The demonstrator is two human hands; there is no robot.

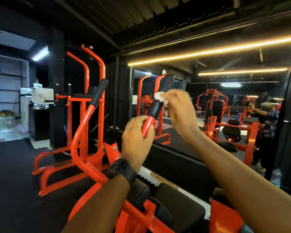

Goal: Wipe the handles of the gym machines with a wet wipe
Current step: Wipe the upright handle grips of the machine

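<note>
An orange gym machine stands before me with two upright arms ending in black foam handles. My left hand (pixel 138 132) grips the orange bar just below the right handle (pixel 161 96). My right hand (pixel 180 110) holds a white wet wipe (pixel 159 96) wrapped against the middle of that handle's black grip. The left handle (pixel 98 92) stands untouched further left. A black watch sits on my left wrist.
Black seat pads (pixel 173 204) of the machine lie below my arms. An orange dip station (pixel 84 105) stands behind the left handle. A wall mirror (pixel 225 98) on the right reflects machines and a person. A white counter (pixel 40 96) is at far left.
</note>
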